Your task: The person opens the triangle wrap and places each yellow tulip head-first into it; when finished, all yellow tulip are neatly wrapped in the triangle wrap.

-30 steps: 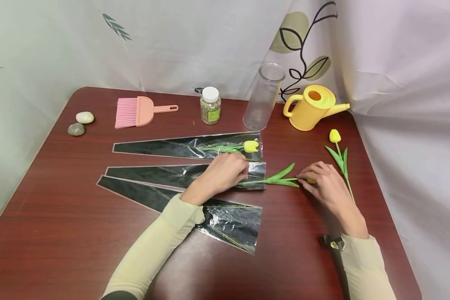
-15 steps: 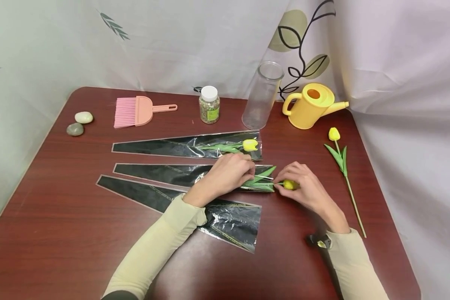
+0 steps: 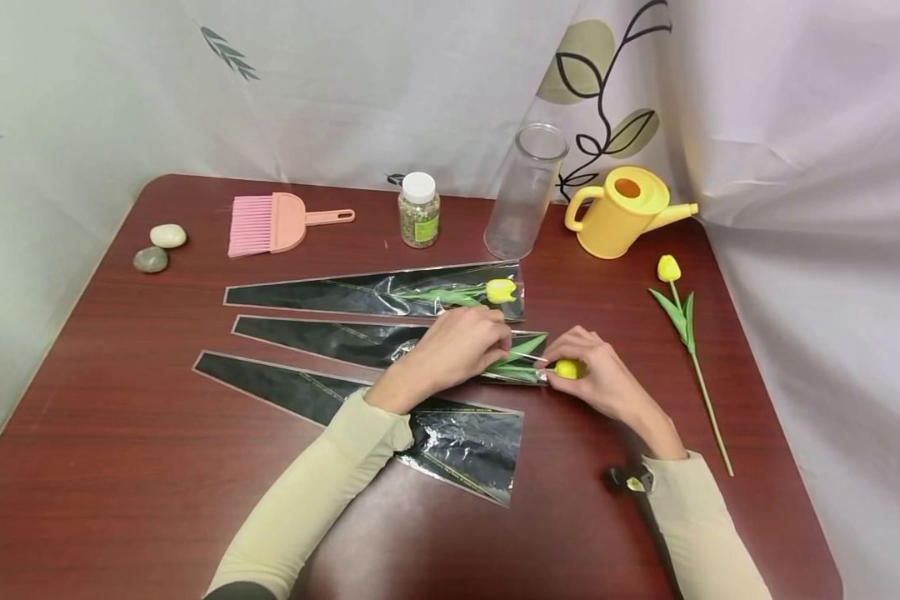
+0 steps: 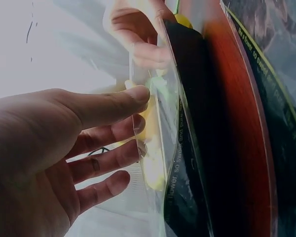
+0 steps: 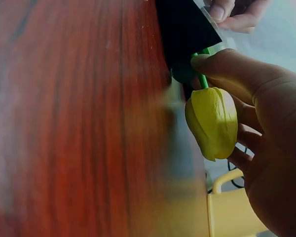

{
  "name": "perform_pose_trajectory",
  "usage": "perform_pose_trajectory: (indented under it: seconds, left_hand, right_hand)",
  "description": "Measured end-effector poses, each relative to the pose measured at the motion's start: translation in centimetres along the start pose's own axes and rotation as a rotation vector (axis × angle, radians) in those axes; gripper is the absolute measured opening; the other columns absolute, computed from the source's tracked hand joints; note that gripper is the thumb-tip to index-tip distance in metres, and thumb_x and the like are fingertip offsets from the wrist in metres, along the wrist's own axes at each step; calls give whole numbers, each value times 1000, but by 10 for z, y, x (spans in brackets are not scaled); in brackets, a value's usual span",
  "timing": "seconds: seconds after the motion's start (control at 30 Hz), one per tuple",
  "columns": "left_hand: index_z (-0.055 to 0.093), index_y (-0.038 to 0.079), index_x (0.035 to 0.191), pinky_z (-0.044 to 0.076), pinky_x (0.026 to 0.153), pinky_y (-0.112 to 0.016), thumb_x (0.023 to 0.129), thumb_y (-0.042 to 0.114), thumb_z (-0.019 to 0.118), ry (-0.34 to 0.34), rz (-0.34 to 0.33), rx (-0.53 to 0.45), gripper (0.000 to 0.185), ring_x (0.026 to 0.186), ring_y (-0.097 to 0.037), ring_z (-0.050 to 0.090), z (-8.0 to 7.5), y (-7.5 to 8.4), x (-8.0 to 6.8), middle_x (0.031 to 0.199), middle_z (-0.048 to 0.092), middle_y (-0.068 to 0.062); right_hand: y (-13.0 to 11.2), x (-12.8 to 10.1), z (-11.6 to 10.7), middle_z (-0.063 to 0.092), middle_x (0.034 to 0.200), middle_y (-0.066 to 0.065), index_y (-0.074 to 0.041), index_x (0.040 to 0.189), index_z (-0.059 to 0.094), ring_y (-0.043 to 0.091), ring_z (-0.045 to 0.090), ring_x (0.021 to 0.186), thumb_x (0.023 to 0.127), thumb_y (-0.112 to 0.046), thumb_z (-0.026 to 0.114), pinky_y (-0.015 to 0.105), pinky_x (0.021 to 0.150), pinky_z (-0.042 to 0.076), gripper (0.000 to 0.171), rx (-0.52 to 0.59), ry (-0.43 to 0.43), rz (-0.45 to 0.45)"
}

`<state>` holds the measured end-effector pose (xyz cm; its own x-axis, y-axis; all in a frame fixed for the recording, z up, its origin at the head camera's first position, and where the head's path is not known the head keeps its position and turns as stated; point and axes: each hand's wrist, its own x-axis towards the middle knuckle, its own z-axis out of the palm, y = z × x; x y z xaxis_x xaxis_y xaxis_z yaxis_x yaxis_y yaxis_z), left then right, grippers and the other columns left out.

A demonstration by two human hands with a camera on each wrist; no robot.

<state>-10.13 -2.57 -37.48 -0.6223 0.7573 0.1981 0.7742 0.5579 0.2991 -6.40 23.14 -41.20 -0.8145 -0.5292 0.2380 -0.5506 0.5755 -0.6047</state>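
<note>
My left hand (image 3: 461,343) pinches the clear upper film of the middle flower sleeve (image 3: 307,337), a long tapered black-backed one. In the left wrist view, the film stands lifted from the black back (image 4: 192,84), between thumb and fingertips. My right hand (image 3: 603,379) pinches a yellow tulip (image 5: 212,123) by its green stem, just below the bloom, right at the sleeve's wide mouth. The tulip's leaves (image 3: 521,354) lie inside the sleeve and its bloom is outside; the left hand hides the lower stem. Another sleeve (image 3: 322,292) behind contains a tulip (image 3: 501,290). A third sleeve (image 3: 465,446) lies in front.
A loose yellow tulip (image 3: 690,333) lies at the right. Along the back stand a yellow watering can (image 3: 611,221), a tall glass vase (image 3: 521,204) and a white-lidded jar (image 3: 419,217). A pink brush (image 3: 288,223) and two stones (image 3: 168,236) are at the back left.
My right hand has moved left, sliding the tulip's leaves into the middle sleeve. That sleeve's wide end has shifted right, and its narrow tip has swung backward. The left hand keeps its pinch.
</note>
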Motion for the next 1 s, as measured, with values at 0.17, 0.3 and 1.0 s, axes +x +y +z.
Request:
perform_pose_trajectory:
  seconds: [0.17, 0.3, 1.0]
  left_hand:
    - [70, 24, 80, 48, 75, -31, 90, 24, 71, -7, -2, 0, 10, 81, -9, 59, 0, 0, 1, 82, 57, 11]
    - [70, 24, 81, 48, 76, -32, 90, 24, 72, -3, -3, -4, 9, 81, -10, 59, 0, 0, 0, 82, 58, 11]
    - [69, 24, 79, 48, 73, -34, 89, 23, 72, 5, -6, 4, 10, 80, -12, 59, 2, -1, 0, 80, 56, 11]
  right_hand:
    - [0, 0, 2, 64, 94, -15, -21, 94, 74, 10, 53, 94, 81, -12, 80, 35, 82, 39, 17, 5, -9, 16]
    - [-2, -3, -3, 63, 99, -14, -23, 100, 72, 9, 52, 99, 81, -19, 81, 34, 84, 40, 22, 0, -39, 51]
    - [17, -41, -25, 63, 100, -9, -18, 99, 69, 8, 53, 97, 75, -13, 85, 24, 84, 40, 29, -138, 31, 84]
